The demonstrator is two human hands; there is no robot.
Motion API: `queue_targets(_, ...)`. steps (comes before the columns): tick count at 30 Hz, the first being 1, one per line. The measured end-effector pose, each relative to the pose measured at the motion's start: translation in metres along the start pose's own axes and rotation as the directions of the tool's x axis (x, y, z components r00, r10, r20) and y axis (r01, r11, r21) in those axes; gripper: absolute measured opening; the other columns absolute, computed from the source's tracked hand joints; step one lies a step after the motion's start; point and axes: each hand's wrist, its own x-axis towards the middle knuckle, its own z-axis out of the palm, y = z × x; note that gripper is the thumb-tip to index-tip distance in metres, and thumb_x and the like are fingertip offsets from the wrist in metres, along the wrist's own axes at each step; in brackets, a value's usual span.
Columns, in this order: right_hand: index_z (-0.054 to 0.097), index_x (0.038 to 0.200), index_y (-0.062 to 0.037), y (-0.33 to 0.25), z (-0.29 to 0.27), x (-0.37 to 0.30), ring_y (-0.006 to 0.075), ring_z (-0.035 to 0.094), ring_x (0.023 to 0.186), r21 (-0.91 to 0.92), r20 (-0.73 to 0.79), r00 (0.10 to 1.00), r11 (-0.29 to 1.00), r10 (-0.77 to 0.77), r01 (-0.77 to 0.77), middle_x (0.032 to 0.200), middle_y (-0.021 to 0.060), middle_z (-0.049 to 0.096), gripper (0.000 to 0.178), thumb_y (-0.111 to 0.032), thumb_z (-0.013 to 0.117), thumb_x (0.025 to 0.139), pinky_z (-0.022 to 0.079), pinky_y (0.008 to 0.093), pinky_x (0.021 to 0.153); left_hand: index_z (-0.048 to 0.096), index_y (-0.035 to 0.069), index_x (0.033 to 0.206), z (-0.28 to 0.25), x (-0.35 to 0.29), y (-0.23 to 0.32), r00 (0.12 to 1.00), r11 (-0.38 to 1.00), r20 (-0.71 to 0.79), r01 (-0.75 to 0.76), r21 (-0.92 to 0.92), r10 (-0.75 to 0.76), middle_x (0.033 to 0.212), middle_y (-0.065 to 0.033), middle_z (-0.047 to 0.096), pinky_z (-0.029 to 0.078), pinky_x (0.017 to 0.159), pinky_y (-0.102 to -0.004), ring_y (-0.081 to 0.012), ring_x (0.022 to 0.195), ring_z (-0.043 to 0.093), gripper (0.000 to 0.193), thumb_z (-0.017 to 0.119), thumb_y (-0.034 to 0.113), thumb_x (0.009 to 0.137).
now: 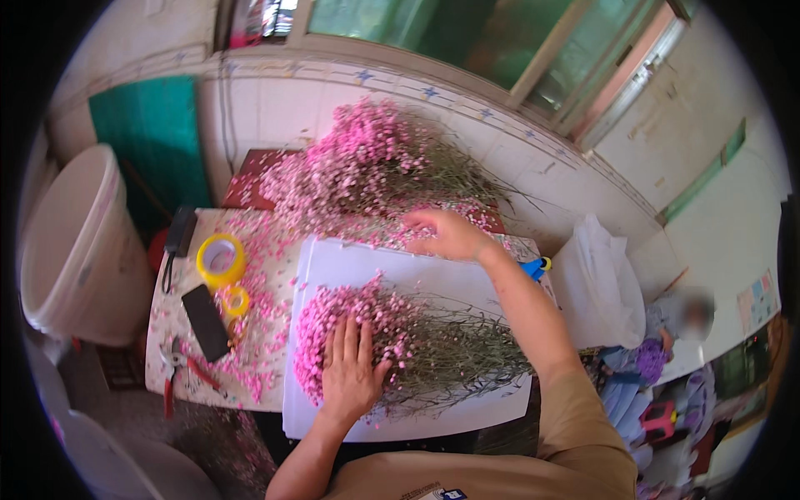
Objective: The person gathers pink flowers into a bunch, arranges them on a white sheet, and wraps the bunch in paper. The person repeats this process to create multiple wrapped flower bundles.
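Pale tiled wall point(260, 117) with blue-patterned border point(364, 76) below green-tinted window point(467, 42).

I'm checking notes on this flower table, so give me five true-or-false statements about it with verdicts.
1. The left hand is on the front bunch's pink flowers. True.
2. The right hand grips the red-handled pliers. False: it is near the rear bunch; the pliers lie on the table.
3. The front bunch's stems point right. True.
4. The black flat device lies on the white sheet. False: it lies left of it.
5. A large pale bucket stands left of the table. True.
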Motion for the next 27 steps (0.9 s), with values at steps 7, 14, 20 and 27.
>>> queue_targets(7,0.058,0.142,-0.0036,0.172,-0.096,-0.013,0.0367,0.065,0.124,-0.479,-0.416,0.776,0.611,0.475,-0.631,0.133,0.0217,0.067,0.067,-0.034,0.080,0.086,0.053,0.0470,0.103,0.041,-0.007,0.153,0.004,0.006,0.001,0.996,1.000,0.085,-0.019,0.002,0.018,0.159,-0.0328,0.038,0.024,0.123,-0.0598,-0.0490,0.150,0.033,0.078,0.063,0.043,0.097)
queue_targets(14,0.044,0.154,-0.0088,0.283,-0.082,0.017,0.0367,0.066,0.121,-0.425,-0.513,0.670,0.520,0.536,-0.741,0.130,0.0239,0.068,0.079,-0.029,0.080,0.086,0.053,0.0485,0.101,0.043,-0.005,0.152,0.004,0.011,0.003,0.991,0.999,0.132,0.027,0.046,-0.033,0.157,-0.0319,0.040,0.026,0.121,-0.0620,-0.0508,0.147,0.036,0.077,0.060,0.047,0.098)
queue_targets(20,0.059,0.142,-0.0119,0.288,-0.164,0.020,0.0358,0.070,0.103,-0.247,-0.567,0.779,0.848,0.266,-0.470,0.114,0.0198,0.072,0.054,-0.024,0.073,0.091,0.055,0.0456,0.091,0.047,-0.004,0.148,0.006,0.016,-0.001,0.985,0.998,0.161,0.056,0.034,-0.060,0.156,-0.0313,0.042,0.025,0.121,-0.0626,-0.0508,0.147,0.037,0.073,0.058,0.049,0.100)
queue_targets(27,0.066,0.128,-0.0147,0.070,-0.286,0.055,0.0378,0.069,0.105,-0.741,-0.559,0.828,0.472,-0.039,-0.478,0.114,0.0149,0.074,0.036,-0.036,0.063,0.100,0.055,0.0490,0.086,0.049,-0.004,0.148,0.002,0.024,-0.001,0.991,0.999,0.122,0.044,0.013,-0.045,0.154,-0.0309,0.045,0.028,0.120,-0.0609,-0.0511,0.145,0.040,0.071,0.061,0.045,0.098)
